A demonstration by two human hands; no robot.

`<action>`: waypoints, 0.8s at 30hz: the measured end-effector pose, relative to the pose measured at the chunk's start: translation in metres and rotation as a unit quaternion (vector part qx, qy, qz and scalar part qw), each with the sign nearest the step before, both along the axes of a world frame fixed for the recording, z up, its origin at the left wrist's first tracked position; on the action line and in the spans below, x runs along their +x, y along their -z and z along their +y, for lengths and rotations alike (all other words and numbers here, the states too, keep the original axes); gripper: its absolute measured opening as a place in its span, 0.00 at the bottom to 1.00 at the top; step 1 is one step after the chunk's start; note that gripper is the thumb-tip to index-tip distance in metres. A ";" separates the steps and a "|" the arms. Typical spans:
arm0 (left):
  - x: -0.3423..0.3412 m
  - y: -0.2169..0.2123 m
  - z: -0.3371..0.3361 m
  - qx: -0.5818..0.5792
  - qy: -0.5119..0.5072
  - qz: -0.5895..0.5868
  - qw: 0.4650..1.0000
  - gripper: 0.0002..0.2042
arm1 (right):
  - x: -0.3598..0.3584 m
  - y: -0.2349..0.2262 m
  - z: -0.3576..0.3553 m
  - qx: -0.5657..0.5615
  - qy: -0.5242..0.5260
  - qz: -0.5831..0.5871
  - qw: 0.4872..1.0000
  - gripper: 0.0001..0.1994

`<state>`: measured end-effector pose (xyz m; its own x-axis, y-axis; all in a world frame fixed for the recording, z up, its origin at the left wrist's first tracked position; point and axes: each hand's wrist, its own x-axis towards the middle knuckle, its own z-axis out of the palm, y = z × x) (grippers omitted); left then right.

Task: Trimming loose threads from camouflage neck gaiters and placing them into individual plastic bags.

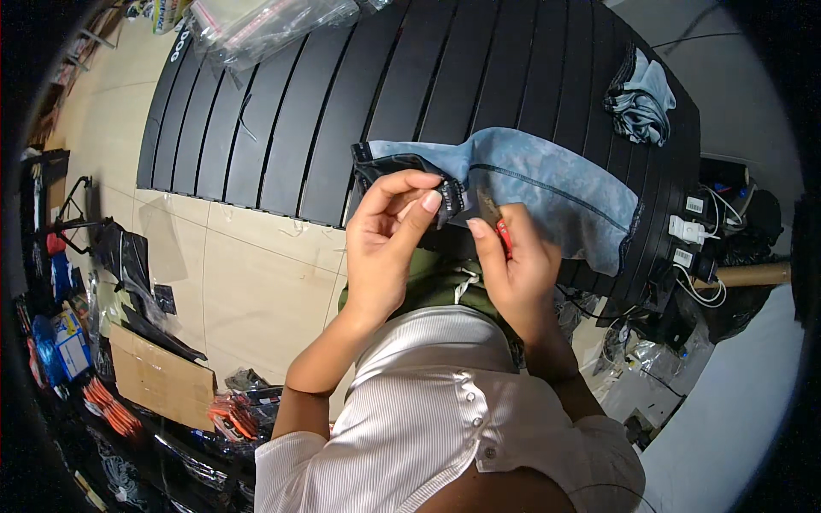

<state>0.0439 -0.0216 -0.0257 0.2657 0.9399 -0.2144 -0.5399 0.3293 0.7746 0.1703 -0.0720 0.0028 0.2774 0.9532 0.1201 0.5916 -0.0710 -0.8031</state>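
Observation:
A blue mottled tube of fabric (552,175) with dark seams and edging lies over the near edge of the black slatted table. My left hand (380,248) is closed at its near left end, pinching a dark label (451,198) with pale marks between thumb and fingertips. In my right hand (523,269) is a small red-handled cutting tool (505,237), closed in the fingers. Its metal end points up beside the label; whether it touches cannot be made out. The tool's lower part is hidden by my fingers.
A crumpled bundle of similar blue fabric (646,98) rests at the table's far right. Clear plastic bags (265,30) lie at the far left of the table (325,94). White plugs and cables (688,229) sit by its right edge. Cardboard (162,372) stands at lower left.

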 end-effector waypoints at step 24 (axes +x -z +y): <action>-0.003 -0.001 0.000 -0.147 0.077 -0.120 0.979 0.17 | -0.002 -0.002 0.001 -0.027 -0.032 0.086 0.995 0.09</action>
